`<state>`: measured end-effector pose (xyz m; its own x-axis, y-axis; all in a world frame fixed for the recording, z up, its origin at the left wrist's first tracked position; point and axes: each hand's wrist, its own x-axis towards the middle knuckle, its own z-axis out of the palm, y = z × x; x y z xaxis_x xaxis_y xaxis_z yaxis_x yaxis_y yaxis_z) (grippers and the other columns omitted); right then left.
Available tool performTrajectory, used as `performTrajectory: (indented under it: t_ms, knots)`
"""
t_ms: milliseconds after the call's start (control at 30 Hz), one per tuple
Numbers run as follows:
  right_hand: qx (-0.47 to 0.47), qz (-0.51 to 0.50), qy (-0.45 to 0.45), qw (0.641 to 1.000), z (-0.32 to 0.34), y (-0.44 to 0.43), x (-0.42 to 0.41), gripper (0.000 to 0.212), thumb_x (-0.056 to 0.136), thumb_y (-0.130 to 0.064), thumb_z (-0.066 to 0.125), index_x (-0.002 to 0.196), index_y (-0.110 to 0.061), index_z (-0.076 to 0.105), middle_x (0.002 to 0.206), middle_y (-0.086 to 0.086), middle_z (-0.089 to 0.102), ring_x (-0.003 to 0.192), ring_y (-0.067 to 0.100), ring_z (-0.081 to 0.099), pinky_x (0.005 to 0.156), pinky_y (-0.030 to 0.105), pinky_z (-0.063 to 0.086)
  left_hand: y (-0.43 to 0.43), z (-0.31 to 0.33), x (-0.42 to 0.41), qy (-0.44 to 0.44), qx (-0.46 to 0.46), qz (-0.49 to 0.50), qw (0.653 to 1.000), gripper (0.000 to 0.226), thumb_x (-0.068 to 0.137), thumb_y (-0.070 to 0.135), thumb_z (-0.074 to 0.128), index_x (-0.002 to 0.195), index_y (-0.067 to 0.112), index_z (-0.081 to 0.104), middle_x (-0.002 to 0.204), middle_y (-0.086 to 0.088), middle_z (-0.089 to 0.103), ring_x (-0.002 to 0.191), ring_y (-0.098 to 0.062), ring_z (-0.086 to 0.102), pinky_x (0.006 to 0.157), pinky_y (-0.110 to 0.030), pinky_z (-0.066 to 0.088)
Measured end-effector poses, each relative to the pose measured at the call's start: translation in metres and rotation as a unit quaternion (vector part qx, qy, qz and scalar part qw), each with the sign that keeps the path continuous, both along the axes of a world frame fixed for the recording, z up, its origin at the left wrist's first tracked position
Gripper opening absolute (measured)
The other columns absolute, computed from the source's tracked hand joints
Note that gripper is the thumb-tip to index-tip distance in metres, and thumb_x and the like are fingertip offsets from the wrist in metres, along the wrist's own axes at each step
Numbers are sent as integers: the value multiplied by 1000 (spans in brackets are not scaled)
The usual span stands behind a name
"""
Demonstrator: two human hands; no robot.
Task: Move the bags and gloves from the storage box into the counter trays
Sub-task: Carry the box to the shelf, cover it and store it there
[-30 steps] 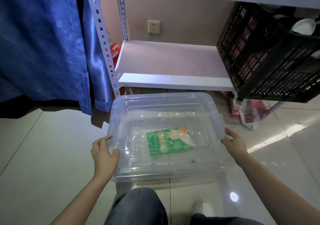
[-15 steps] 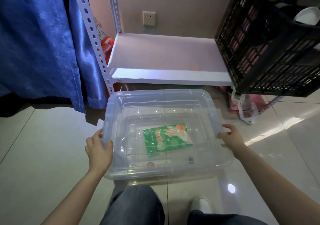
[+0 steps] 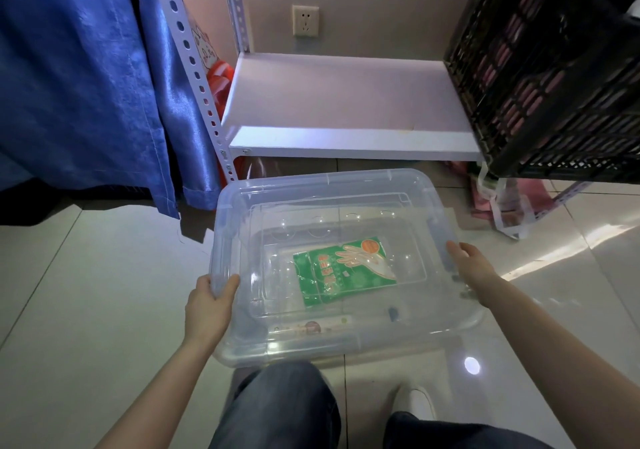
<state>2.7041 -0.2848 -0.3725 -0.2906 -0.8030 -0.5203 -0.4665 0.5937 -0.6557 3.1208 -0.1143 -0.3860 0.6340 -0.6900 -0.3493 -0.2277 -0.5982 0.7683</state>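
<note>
A clear plastic storage box (image 3: 415, 185) stands on the tiled floor in front of my knees. A green packet of gloves (image 3: 341, 272) lies flat on its bottom, and a thin flat packet (image 3: 311, 327) rests against the near wall inside. My left hand (image 3: 207, 306) grips the box's left rim, thumb inside. My right hand (image 3: 472, 267) holds the right side of the box. No counter trays are in view.
A white metal shelf (image 3: 346, 102) stands just behind the box, with its perforated post (image 3: 194, 78) at the left. A black lattice crate (image 3: 547, 74) sits on the shelf's right end. A blue curtain (image 3: 86, 78) hangs at the left. Pink bags (image 3: 502, 206) lie under the crate.
The box sits closer to me and lower in the view than a second ago, with both hands still on its sides. The view has tipped down a little.
</note>
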Motion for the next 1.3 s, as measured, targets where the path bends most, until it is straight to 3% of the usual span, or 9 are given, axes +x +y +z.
performTrajectory:
  t_ms: [100, 200, 400, 633, 800, 933, 1033, 1167, 1300]
  knots:
    - [34, -8, -35, 999, 3, -2, -2, 56, 89, -55, 51, 133, -20, 46, 121, 12, 57, 106, 37, 59, 70, 42, 49, -6, 3, 3, 26, 0, 7, 1000, 44, 84, 52, 61, 107, 16, 48, 107, -13, 59, 91, -30, 62, 81, -46, 54]
    - [-33, -50, 14, 998, 4, -1, -2, 64, 82, -46, 68, 133, -12, 48, 126, 17, 56, 107, 37, 58, 80, 42, 49, -15, 6, 7, 54, -4, 40, 998, 57, 81, 50, 66, 119, 15, 42, 120, -17, 51, 98, -33, 58, 83, -45, 52]
    - [-98, -47, 62, 992, 11, 3, 6, 66, 78, -29, 78, 133, -4, 52, 126, 19, 58, 94, 30, 59, 86, 35, 47, -22, 17, 14, -63, -13, 69, 995, 93, 68, 37, 84, 142, 7, 35, 120, -20, 50, 99, -34, 55, 92, -49, 47]
    - [-116, 29, 109, 987, 20, 12, 7, 34, 84, -26, 70, 112, -7, 66, 94, 14, 69, 81, 33, 62, 71, 34, 47, -21, 13, 8, -112, -17, -20, 993, 51, 91, 40, 57, 132, 10, 48, 114, -17, 64, 99, -39, 59, 85, -49, 50]
    - [-173, 85, 203, 960, 24, 17, 17, 16, 86, -16, 64, 89, -1, 66, 79, 20, 69, 77, 41, 63, 68, 39, 47, -20, 14, 1, -205, -50, -44, 976, 25, 95, 34, 52, 101, 10, 56, 70, -8, 61, 67, -33, 58, 61, -37, 44]
    - [-175, 64, 134, 973, 26, 28, 12, 35, 87, -25, 66, 120, -12, 61, 109, 12, 69, 93, 33, 63, 81, 39, 50, -18, 16, 8, -142, -59, -42, 987, 35, 93, 36, 56, 123, 19, 54, 84, -7, 65, 73, -28, 59, 67, -36, 46]
    - [-103, 37, 28, 994, 20, 45, 6, 53, 91, -31, 60, 140, -32, 40, 122, 3, 57, 95, 28, 65, 76, 43, 56, -2, 13, 7, -44, -25, -70, 996, 59, 92, 41, 55, 144, 36, 28, 111, -1, 57, 93, -29, 58, 80, -43, 51]
    - [-89, -3, -48, 995, 21, 60, -2, 57, 90, -25, 64, 140, -36, 41, 127, 11, 54, 86, 28, 69, 69, 52, 60, 15, 15, 4, 32, -29, -59, 997, 71, 89, 31, 63, 147, 36, 24, 134, -8, 52, 114, -35, 55, 94, -54, 50]
    - [-101, -9, -58, 993, 44, 75, -5, 57, 88, -23, 67, 139, -34, 43, 123, 13, 55, 85, 29, 69, 67, 54, 60, 13, 33, 11, 49, -51, -55, 996, 69, 86, 28, 67, 144, 38, 32, 129, -11, 56, 109, -34, 58, 91, -56, 51]
